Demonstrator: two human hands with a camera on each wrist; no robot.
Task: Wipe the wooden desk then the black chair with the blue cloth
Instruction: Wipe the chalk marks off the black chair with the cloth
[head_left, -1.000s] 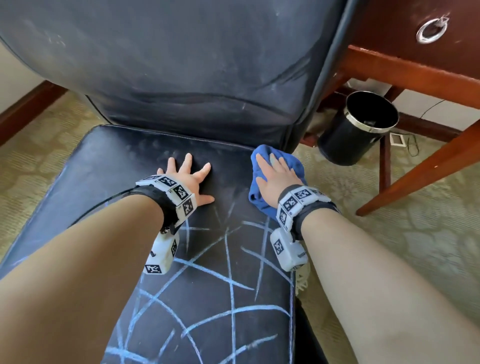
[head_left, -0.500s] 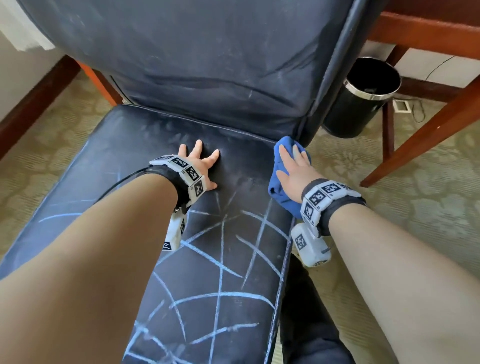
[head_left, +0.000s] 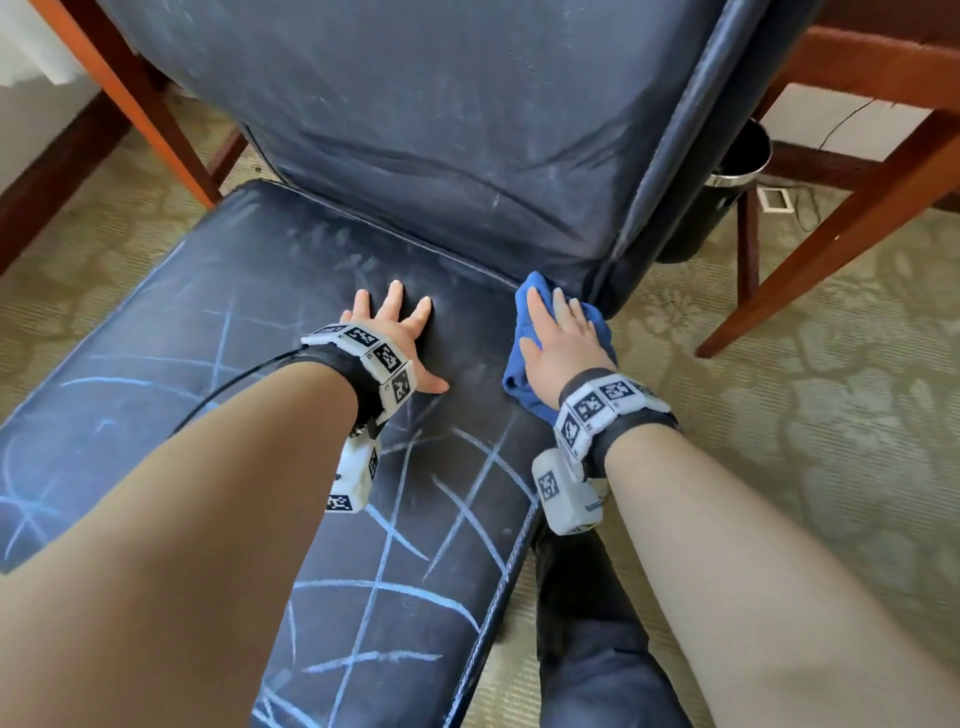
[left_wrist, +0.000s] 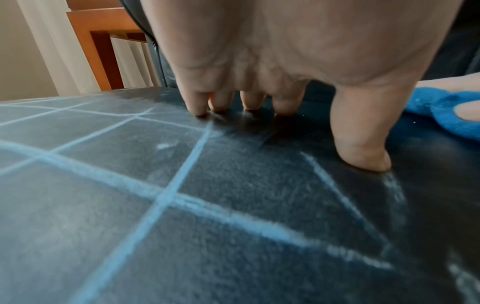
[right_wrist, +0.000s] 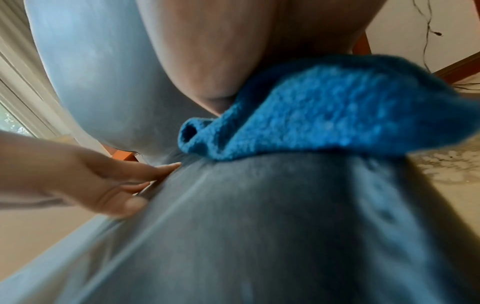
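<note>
One black chair (head_left: 447, 130) is seen from above, its seat crossed by many pale blue chalk lines (head_left: 382, 566) and its backrest standing upright behind the seat. Two hands are laid on the seat, set apart from each other with a strip of bare seat between them. The left hand (head_left: 397, 338) is spread flat, palm down, near the middle of the seat's rear part; in the left wrist view four fingertips (left_wrist: 198, 109) and one thumb are pressed on the surface, and nothing is held in it. The right hand (head_left: 563, 345) is laid flat with straight fingers on one blue cloth (head_left: 524, 366), which is pressed onto the rear right corner of the seat, just beside the foot of the backrest. In the right wrist view the cloth is bunched under the palm, with one fold rolled into a small tube at its edge. Two wrist bands with black and white square markers (head_left: 597, 402) are worn, one on each forearm. One black waste bin (head_left: 727, 208) with a silver rim is partly hidden behind the backrest, on the patterned carpet (head_left: 831, 415). Reddish wooden desk legs (head_left: 831, 239) are visible at right and at upper left; the tabletop itself is out of view. One dark trouser leg is seen below the seat's right edge.
</note>
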